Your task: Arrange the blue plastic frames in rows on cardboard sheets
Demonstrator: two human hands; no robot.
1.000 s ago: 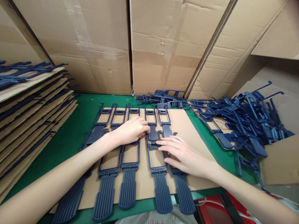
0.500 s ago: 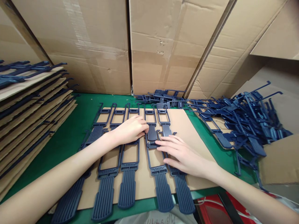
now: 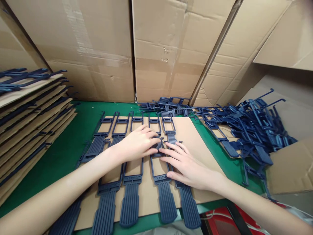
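Note:
Dark blue plastic parts, each an open frame with hooked arms and a ribbed paddle, lie in two rows on a cardboard sheet [image 3: 187, 130]. My left hand [image 3: 140, 142] reaches over the middle of the rows, fingers stretched and slightly apart at the upper end of a near-row ribbed part [image 3: 167, 202]. My right hand [image 3: 184, 164] rests with spread fingers over that part's frame and over its right neighbour [image 3: 189, 207]. Left of them lie a ribbed part [image 3: 129, 205] and another ribbed part [image 3: 104, 212]. The fingertips hide some of the hooked ends.
A tall stack of cardboard sheets [image 3: 36, 130] layered with blue parts stands at the left. A tangled heap of blue parts [image 3: 254, 127] lies right, and a smaller pile [image 3: 168, 103] at the back. Large cartons [image 3: 166, 42] wall off the green table [image 3: 90, 106].
My left hand has moved slightly right and down, and its fingers have gone from curled to more stretched out. My right hand stays spread over the same parts. The view has shifted slightly.

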